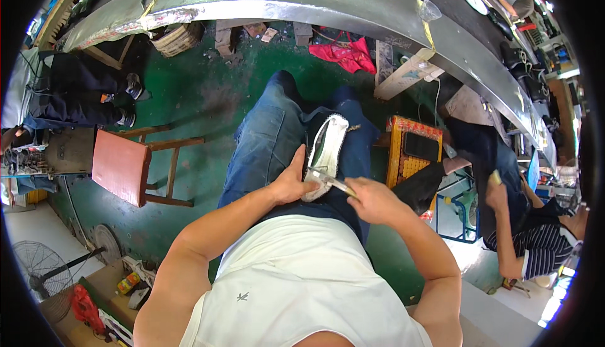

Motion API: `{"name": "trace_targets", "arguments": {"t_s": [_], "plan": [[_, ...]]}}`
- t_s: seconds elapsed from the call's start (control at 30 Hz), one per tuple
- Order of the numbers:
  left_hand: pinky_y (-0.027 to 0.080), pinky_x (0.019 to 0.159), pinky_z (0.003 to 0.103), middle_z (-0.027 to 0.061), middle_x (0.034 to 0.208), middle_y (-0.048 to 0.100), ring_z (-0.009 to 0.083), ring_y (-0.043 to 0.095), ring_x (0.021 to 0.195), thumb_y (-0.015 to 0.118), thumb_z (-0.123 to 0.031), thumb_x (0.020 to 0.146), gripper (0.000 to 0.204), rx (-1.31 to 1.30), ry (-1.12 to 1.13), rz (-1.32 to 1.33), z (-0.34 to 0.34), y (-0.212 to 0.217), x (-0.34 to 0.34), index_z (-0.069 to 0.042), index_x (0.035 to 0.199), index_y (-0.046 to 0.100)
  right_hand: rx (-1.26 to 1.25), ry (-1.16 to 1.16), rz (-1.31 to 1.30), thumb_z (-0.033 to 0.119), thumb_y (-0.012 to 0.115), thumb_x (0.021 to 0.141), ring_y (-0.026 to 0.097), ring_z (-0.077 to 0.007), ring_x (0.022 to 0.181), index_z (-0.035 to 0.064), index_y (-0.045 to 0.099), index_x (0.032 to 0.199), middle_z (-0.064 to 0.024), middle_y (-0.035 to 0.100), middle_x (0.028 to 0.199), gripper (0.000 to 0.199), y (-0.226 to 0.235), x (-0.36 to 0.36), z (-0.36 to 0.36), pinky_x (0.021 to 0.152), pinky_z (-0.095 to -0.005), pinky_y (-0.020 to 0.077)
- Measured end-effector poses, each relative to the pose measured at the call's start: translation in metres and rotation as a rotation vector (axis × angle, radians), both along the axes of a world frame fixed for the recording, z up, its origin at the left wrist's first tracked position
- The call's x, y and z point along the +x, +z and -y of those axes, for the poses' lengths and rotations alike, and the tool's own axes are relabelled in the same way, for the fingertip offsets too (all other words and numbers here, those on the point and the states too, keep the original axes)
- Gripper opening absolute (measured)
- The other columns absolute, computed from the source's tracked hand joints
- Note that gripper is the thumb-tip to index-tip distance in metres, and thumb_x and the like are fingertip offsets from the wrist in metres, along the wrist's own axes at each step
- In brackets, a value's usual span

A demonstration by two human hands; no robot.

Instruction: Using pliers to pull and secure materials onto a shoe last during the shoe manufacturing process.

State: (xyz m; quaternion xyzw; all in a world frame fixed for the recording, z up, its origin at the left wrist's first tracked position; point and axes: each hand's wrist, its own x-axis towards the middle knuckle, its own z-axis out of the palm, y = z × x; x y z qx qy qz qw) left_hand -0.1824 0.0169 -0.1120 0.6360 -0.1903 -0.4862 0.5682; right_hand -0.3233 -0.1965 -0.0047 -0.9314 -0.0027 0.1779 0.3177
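A white shoe upper [329,142], long and open along its middle, lies over my lap on blue jeans [261,145]. My left hand [293,182] grips its near left side, with the thumb over the near end and a finger stretched along the edge. My right hand [375,201] is closed round the pale handle of a metal-headed hand tool [331,181]. The tool's head rests at the near end of the shoe, close to my left thumb. Its exact kind is hard to make out.
A long metal-edged bench [302,10] curves across the front. A reddish stool [123,165] stands left; a phone [421,147] lies on a yellow-red seat [396,158] at right. Co-workers sit at both sides. A fan [44,271] stands lower left, and red cloth [346,54] lies under the bench.
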Motion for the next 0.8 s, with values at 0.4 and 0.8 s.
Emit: {"name": "trace_targets", "arguments": {"t_s": [0.4, 0.8], "plan": [[0.034, 0.119, 0.036, 0.0160, 0.161, 0.035, 0.0259, 0.040, 0.144, 0.039, -0.035, 0.109, 0.071, -0.281, 0.395, -0.708, 0.018, 0.014, -0.005, 0.002, 0.161, 0.009, -0.228, 0.235, -0.549, 0.019, 0.062, 0.093, 0.068, -0.0435, 0.100, -0.0090, 0.060, 0.116, -0.0270, 0.070, 0.103, 0.036, 0.045, 0.079, 0.006, 0.087, -0.0488, 0.0537], [0.045, 0.106, 0.046, 0.0318, 0.130, 0.061, 0.0457, 0.056, 0.126, 0.030, -0.039, 0.110, 0.057, 0.470, 0.524, 0.279, 0.049, -0.027, 0.014, 0.002, 0.137, 0.059, -0.023, -0.211, -0.031, 0.018, 0.065, 0.091, 0.066, -0.0431, 0.096, 0.0042, 0.056, 0.113, -0.0223, 0.067, 0.098, 0.028, -0.041, 0.034, -0.023, 0.084, -0.0510, 0.0514]]}}
